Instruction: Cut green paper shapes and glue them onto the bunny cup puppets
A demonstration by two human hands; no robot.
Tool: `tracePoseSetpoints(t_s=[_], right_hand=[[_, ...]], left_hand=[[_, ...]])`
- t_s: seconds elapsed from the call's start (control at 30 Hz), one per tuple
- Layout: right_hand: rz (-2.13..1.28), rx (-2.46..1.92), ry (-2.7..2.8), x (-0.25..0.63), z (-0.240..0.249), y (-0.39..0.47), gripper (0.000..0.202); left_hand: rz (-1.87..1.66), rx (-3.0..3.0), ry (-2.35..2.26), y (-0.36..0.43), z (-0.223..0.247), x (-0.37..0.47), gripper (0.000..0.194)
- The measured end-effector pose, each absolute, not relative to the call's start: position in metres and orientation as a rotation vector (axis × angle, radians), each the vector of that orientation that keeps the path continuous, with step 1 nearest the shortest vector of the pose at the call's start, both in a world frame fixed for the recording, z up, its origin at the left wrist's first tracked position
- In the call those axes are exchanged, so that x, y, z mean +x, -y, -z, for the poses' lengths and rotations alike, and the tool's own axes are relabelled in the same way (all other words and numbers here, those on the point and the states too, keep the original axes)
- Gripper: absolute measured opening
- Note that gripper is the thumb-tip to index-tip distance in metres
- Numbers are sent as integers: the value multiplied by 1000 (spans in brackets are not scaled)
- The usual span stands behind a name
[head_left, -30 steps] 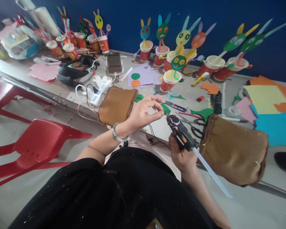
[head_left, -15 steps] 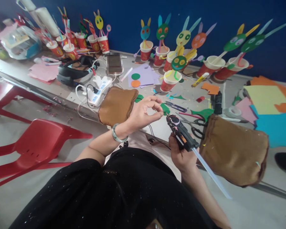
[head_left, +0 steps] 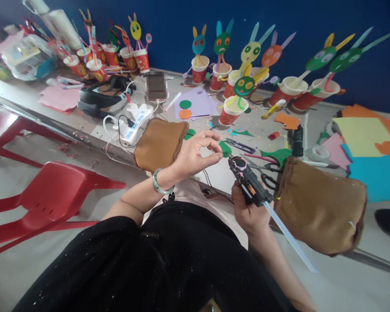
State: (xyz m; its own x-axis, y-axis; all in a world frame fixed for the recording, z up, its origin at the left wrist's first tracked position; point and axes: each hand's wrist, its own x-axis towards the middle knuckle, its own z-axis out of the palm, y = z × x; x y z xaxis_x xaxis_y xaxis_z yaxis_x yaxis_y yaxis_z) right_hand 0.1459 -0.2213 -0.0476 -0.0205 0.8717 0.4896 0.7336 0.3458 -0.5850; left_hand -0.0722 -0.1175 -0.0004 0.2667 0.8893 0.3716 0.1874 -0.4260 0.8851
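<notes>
My right hand [head_left: 247, 214] is wrapped round the handle of a black hot glue gun [head_left: 249, 184]. Out of its back end sticks a long, clear glue stick [head_left: 290, 236], slanting down to the right. My left hand [head_left: 196, 151] is held just left of the nozzle, thumb and fingers curled into a pinch. Whatever sits between those fingertips, if anything, is too small to make out. Behind the fingertips lies a green paper piece [head_left: 225, 148] on the table. Close to the gun are black-handled scissors [head_left: 269, 171] and dark thread snips [head_left: 240, 145].
Brown cushioned pads [head_left: 160, 143] lie along the table edge on both sides. At the back stand paper cups with animal faces, one cup [head_left: 233, 112] nearer. A white power strip [head_left: 138, 123] with cables is left; coloured paper [head_left: 375, 175] lies right. Red chairs [head_left: 61, 190] stand at left.
The glue gun and my right hand have shifted very slightly to the right. My left hand keeps its pinched pose in the same place.
</notes>
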Motion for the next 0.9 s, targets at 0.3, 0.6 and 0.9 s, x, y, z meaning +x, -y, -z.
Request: tracePoseSetpoints(t_s=[0.3, 0.6, 0.9], right_hand=[[-125, -1364, 1797, 142, 42, 219, 29], [-157, -1392, 1779, 140, 42, 218, 31], [-19, -1667, 1556, 174, 53, 216, 43]], left_hand=[[-1195, 1792, -988, 117, 1, -72, 8], [-1188, 1790, -1016, 116, -1, -72, 8], [-1382, 1778, -1072, 101, 5, -91, 7]])
